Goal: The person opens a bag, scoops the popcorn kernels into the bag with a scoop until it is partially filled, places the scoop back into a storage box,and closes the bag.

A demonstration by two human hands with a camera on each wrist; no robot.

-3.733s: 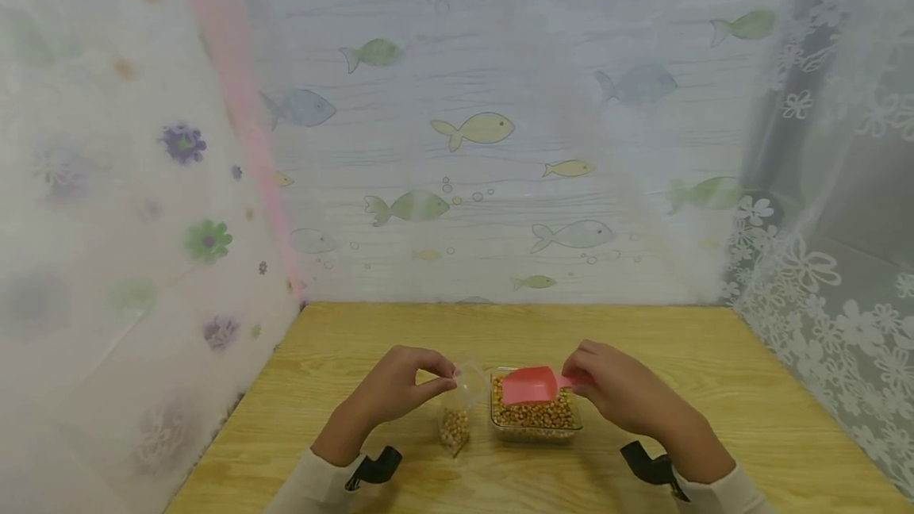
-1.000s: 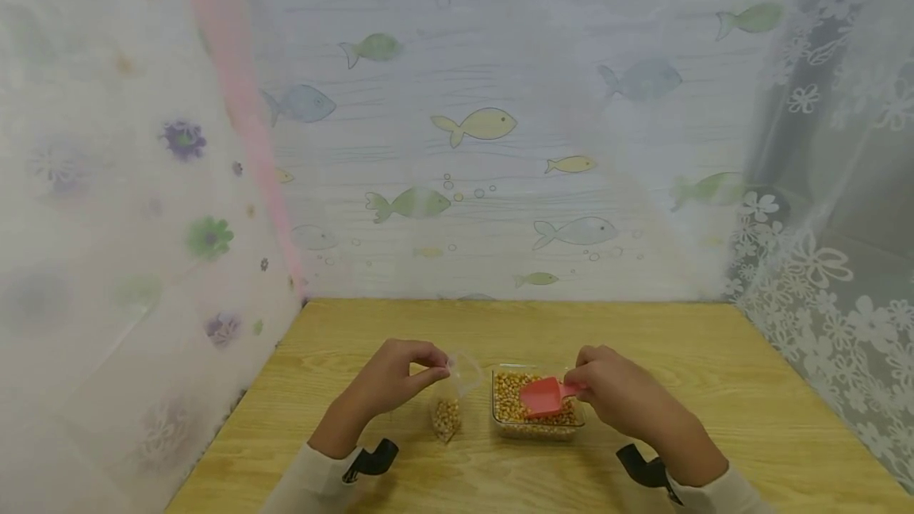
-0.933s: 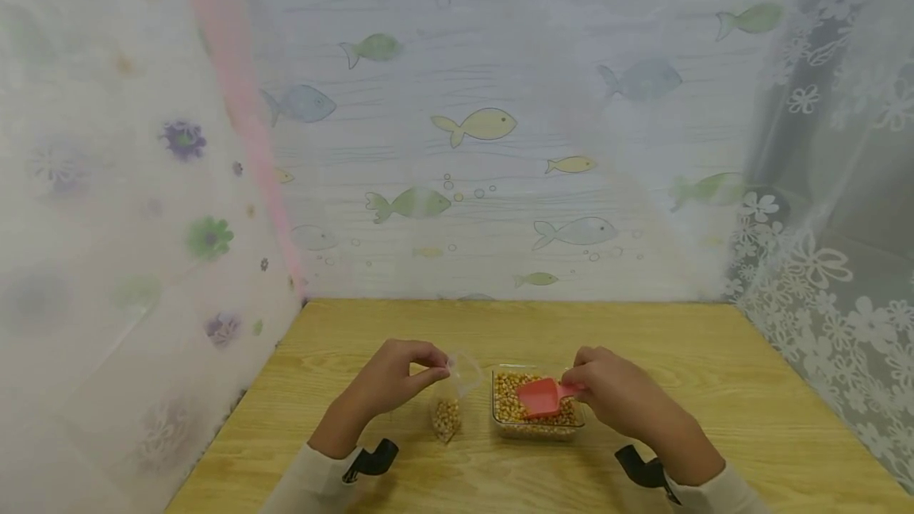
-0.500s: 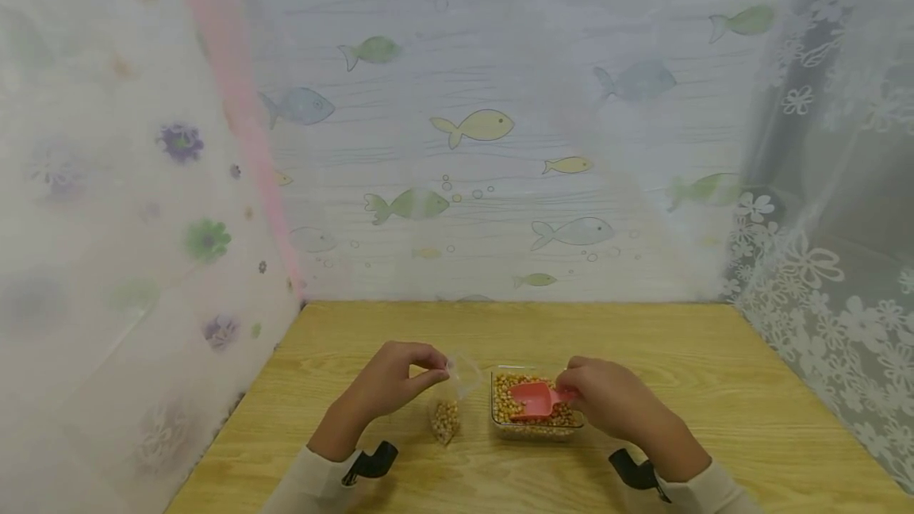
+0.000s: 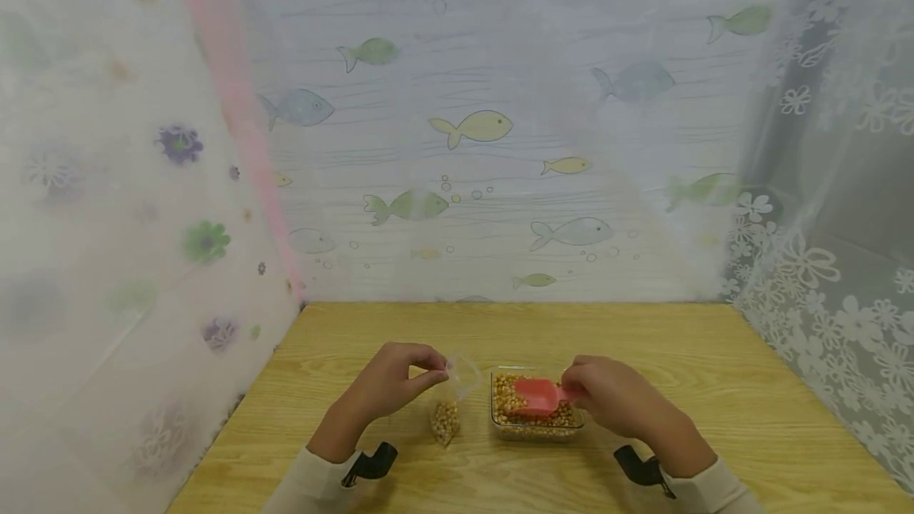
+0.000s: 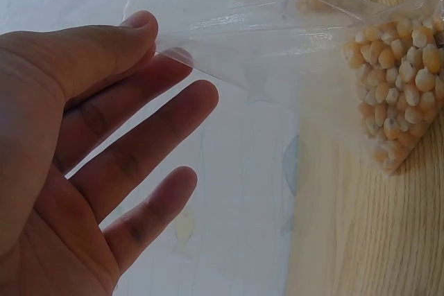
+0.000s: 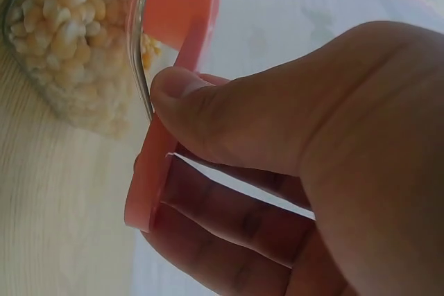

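My left hand (image 5: 396,375) pinches the top edge of a clear plastic bag (image 6: 277,39) between thumb and forefinger, its other fingers spread. Corn kernels (image 6: 399,88) fill the bag's lower part, which touches the table. My right hand (image 5: 614,395) grips the handle of a pink scoop (image 5: 535,397) between thumb and fingers. The scoop's pan lies over the corn in a clear rectangular container (image 5: 535,433), a few kernels at its front lip. In the right wrist view the scoop's handle (image 7: 149,178) slants past the container's rim.
The wood-grain table (image 5: 400,324) runs back to a hanging sheet printed with fish (image 5: 474,127). Flowered sheets hang at the left (image 5: 207,240) and right (image 5: 807,260). The container stands just right of the bag. Black wrist mounts (image 5: 374,462) sit on both forearms.
Compared with a few seconds ago, the scoop has come lower into the corn. Over the last second it shifted slightly left, then a little back right. The left hand and bag stay nearly still.
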